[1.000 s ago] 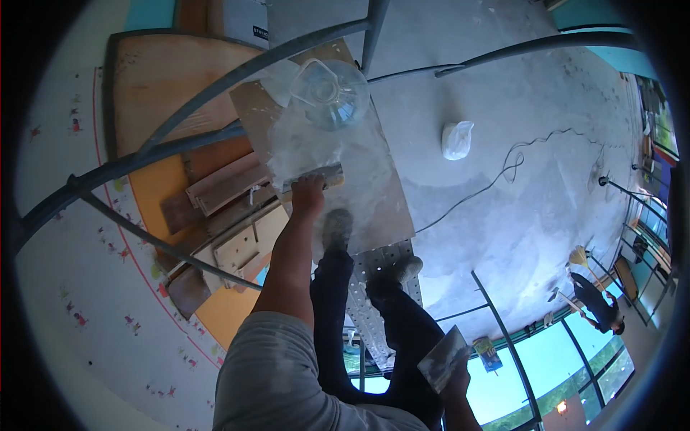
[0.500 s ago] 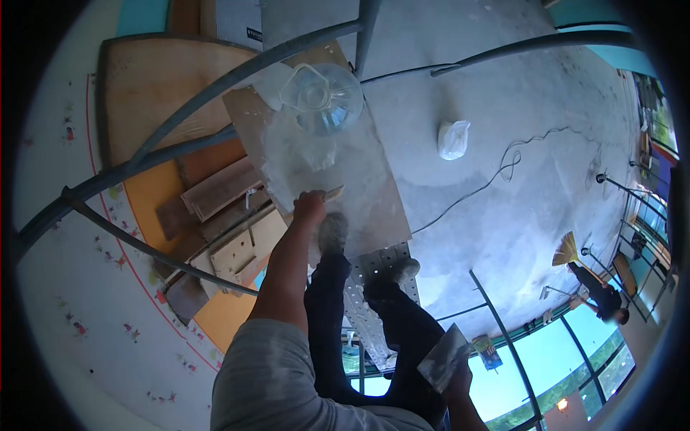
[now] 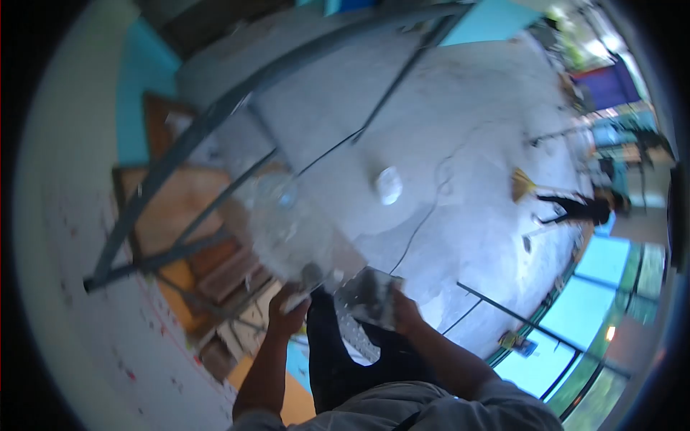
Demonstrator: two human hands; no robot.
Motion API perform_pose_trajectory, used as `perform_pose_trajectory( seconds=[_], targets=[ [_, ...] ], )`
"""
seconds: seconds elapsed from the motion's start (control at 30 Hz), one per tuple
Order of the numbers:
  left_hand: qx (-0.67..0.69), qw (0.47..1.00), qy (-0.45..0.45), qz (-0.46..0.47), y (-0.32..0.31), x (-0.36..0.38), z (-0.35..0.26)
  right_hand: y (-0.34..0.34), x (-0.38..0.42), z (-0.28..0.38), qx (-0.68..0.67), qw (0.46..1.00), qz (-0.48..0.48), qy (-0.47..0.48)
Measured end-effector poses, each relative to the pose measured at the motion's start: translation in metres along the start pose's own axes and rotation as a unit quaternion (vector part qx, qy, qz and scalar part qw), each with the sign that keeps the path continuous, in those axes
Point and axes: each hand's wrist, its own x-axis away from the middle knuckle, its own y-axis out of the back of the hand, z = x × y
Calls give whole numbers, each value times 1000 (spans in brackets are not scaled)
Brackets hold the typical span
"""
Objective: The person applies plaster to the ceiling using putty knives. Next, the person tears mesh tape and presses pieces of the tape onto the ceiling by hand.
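My left hand (image 3: 289, 309) is closed round a small putty knife (image 3: 305, 296), whose blade points up and right. In my right hand (image 3: 404, 310) is a flat, pale-smeared metal plate (image 3: 368, 296), gripped at its right edge. The knife and plate are close together in front of my legs; motion blur hides whether they touch. Beyond them a dusty board (image 3: 343, 255) bears a clear plastic container (image 3: 274, 197).
Grey scaffold bars (image 3: 237, 104) arch ahead and to the left. Wooden furniture pieces (image 3: 230, 269) lie at the left. A white bag (image 3: 389, 185) and a cable (image 3: 431, 208) are on the floor. Another person (image 3: 582, 209) stands at the right near a broom (image 3: 522, 185).
The view has swung round. My right hand has come up and inward with the plate, beside the knife in my left hand. The other person appears higher in view.
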Motion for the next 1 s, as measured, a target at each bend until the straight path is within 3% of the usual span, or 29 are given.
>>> perform_pose_trajectory(
  seconds=[0.07,0.13,0.3,0.47,0.57,0.67,0.73,0.77,0.87,0.9,1.0],
  targets=[
    [0,996,-78,44,-29,12,-115,-62,43,14,5,1000,-4,28],
    [-175,927,-308,124,-48,15,-186,-92,92,26,-27,996,63,63],
    [-247,876,-395,125,-75,27,-260,-120,197,68,-32,978,137,155],
    [-296,805,-486,167,-103,36,-307,-93,271,88,-47,956,176,228],
    [-295,802,-496,156,-107,39,-304,-76,304,96,-58,943,212,250],
    [-272,834,-467,113,-109,44,-304,-72,357,103,-69,903,254,339],
    [-118,960,-253,24,-114,55,-316,-69,354,109,-89,896,260,349],
    [-37,990,-132,-22,-115,64,-326,-70,348,111,-99,894,261,351],
    [173,950,-237,-112,-151,90,-353,-69,334,111,-122,919,222,303],
    [90,972,-203,-76,-147,100,-355,-72,338,107,-128,919,206,310],
    [-105,933,-342,45,-139,91,-323,-79,355,98,-112,921,207,310]
  ],
)
